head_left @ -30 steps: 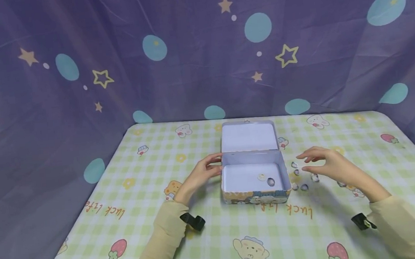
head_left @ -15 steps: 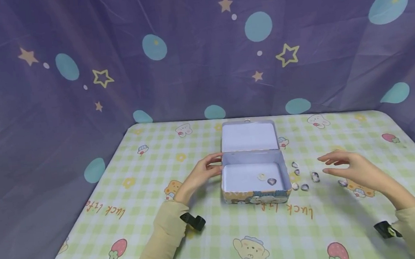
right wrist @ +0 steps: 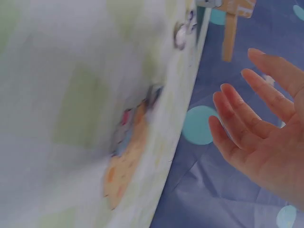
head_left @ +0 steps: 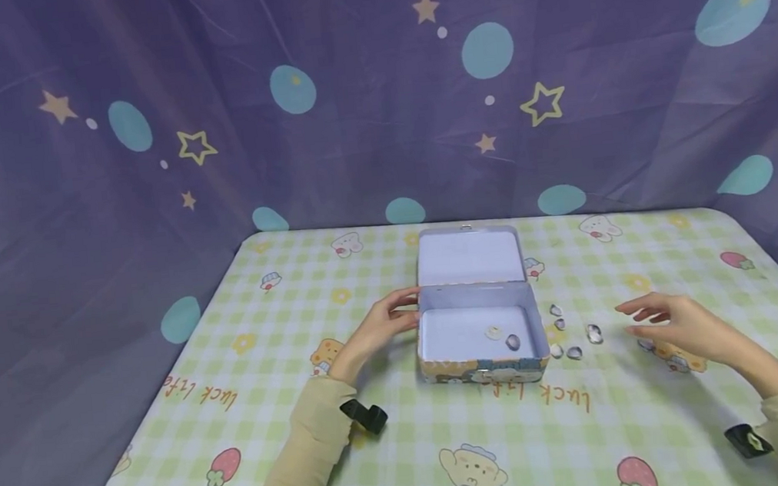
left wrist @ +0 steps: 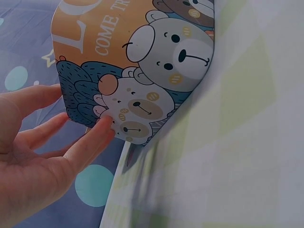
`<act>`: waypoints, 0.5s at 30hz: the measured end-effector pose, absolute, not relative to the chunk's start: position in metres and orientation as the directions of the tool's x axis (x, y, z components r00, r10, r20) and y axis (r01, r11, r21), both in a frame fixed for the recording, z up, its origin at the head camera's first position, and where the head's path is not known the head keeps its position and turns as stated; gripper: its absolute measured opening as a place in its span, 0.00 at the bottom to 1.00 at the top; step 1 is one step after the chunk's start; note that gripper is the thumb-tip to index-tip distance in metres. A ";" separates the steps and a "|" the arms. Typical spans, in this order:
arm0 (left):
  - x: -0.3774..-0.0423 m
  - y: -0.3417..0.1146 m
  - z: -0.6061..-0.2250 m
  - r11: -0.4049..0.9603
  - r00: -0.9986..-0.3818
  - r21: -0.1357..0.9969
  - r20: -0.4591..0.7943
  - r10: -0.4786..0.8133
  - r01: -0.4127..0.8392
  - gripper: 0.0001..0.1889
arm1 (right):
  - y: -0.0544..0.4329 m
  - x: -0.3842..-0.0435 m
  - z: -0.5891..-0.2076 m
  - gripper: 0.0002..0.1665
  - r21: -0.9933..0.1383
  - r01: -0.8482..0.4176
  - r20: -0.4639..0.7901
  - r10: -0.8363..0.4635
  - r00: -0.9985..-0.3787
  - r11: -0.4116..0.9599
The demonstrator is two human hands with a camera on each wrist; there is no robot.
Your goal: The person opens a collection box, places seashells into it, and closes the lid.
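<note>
A tin box (head_left: 478, 371) with a printed outside and pale inside stands with its lid (head_left: 470, 256) folded back. Inside lie a pale small piece (head_left: 493, 332) and a dark, shiny shell-like piece (head_left: 513, 342). My left hand (head_left: 377, 332) rests its fingertips against the box's left side. The left wrist view shows those fingers (left wrist: 92, 142) lightly bent on the bear-printed wall. To the right of the box, my right hand (head_left: 681, 325) hovers over the cloth with relaxed fingers, holding nothing. Several shell-like pieces (head_left: 574, 352) lie between it and the box.
A green-checked cloth (head_left: 353, 470) with cartoon prints covers the table. Another shell-like piece (head_left: 646, 345) sits just below the right hand. Behind the table hangs a purple curtain (head_left: 366, 144) with stars and blue ovals.
My right hand has moved right and slightly nearer, away from the box and the shell-like pieces beside it. The left hand has stayed at the box's side.
</note>
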State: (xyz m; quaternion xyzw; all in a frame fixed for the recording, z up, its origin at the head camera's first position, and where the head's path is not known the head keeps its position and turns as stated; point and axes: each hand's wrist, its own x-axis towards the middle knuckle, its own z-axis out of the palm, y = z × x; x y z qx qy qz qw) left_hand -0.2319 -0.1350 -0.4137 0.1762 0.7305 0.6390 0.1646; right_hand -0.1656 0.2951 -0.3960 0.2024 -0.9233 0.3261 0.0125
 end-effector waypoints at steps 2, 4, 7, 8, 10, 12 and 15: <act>-0.232 -0.135 -0.413 0.124 -0.885 0.991 -0.017 0.465 0.046 0.27 | 0.298 -0.167 -0.399 0.18 -0.602 -0.358 0.115 -0.366 -0.924 0.714; -0.231 -0.135 -0.413 0.131 -0.887 0.990 -0.019 0.462 0.048 0.27 | 0.301 -0.169 -0.402 0.18 -0.609 -0.312 0.062 -0.349 -0.935 0.729; -0.231 -0.134 -0.412 0.147 -0.887 0.988 -0.017 0.461 0.058 0.26 | 0.306 -0.170 -0.406 0.20 -0.625 -0.231 -0.029 -0.318 -0.948 0.746; -0.231 -0.134 -0.412 0.151 -0.887 0.987 -0.015 0.461 0.061 0.26 | 0.307 -0.170 -0.407 0.21 -0.626 -0.208 -0.053 -0.308 -0.950 0.751; -0.230 -0.134 -0.412 0.151 -0.887 0.986 -0.013 0.462 0.065 0.26 | 0.310 -0.169 -0.410 0.23 -0.629 -0.165 -0.098 -0.288 -0.953 0.759; -0.230 -0.134 -0.412 0.148 -0.887 0.987 -0.013 0.461 0.063 0.26 | 0.313 -0.169 -0.413 0.24 -0.633 -0.142 -0.127 -0.284 -0.950 0.761; -0.229 -0.134 -0.410 0.145 -0.886 0.988 -0.017 0.462 0.057 0.26 | 0.316 -0.168 -0.416 0.25 -0.650 -0.108 -0.171 -0.283 -0.944 0.752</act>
